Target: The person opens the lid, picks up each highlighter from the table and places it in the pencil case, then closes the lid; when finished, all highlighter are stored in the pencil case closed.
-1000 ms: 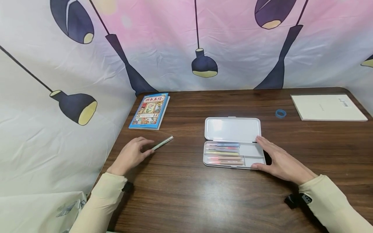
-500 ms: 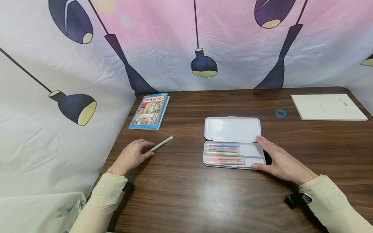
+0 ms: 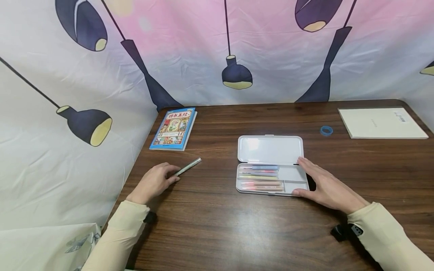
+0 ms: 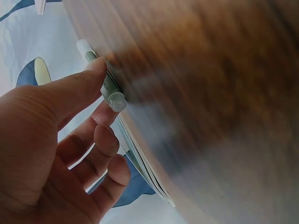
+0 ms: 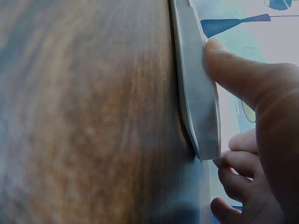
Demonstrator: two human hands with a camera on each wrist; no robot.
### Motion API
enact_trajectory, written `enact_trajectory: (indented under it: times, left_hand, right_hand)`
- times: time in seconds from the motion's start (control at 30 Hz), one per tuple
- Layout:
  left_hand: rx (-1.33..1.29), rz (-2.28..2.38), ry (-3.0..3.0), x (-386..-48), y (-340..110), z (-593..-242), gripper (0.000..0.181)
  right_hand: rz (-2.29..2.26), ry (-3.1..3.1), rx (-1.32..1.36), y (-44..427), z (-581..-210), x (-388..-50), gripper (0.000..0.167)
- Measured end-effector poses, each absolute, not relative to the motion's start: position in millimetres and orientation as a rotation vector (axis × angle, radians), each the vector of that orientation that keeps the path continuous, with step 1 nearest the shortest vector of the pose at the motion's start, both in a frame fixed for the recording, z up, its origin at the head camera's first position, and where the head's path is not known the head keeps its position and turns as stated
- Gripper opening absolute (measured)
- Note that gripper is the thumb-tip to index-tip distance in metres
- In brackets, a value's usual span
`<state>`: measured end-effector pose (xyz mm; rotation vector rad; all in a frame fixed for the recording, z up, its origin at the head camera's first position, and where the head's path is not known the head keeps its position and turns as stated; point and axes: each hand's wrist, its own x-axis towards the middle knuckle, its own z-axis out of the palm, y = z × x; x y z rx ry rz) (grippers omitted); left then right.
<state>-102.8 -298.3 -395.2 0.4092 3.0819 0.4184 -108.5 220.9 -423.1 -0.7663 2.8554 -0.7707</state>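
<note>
My left hand pinches a slim pale-green pen between thumb and index finger, low over the table on the left. In the left wrist view the pen shows a clear rounded end and small print on its barrel, with the other fingers loosely bent. My right hand holds the right end of a white pencil case, thumb on the front edge and fingers at the back near the hinge. The case's lid is folded back. Several pens lie in its left compartments; the right compartments hold none.
A blue-covered book lies at the back left of the wooden table. A roll of blue tape and a cream pad lie at the back right. A lamp-print curtain hangs behind.
My left hand has shifted very slightly toward me on the pen, which stays in nearly the same place. The right hand and the pencil case have not moved.
</note>
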Motion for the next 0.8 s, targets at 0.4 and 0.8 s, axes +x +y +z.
enact_trajectory:
  times: [0.4,0.8]
  left_hand:
    - [0.407,0.400,3.068,-103.4,-298.9,-396.4,0.023]
    - [0.425,0.434,3.077,-103.8,-298.0,-395.1,0.018]
  right_hand:
    - [-0.775,2.857,-0.770,220.9,-424.0,-108.8,0.101]
    - [-0.767,2.856,-0.755,220.8,-423.2,-108.7,0.102]
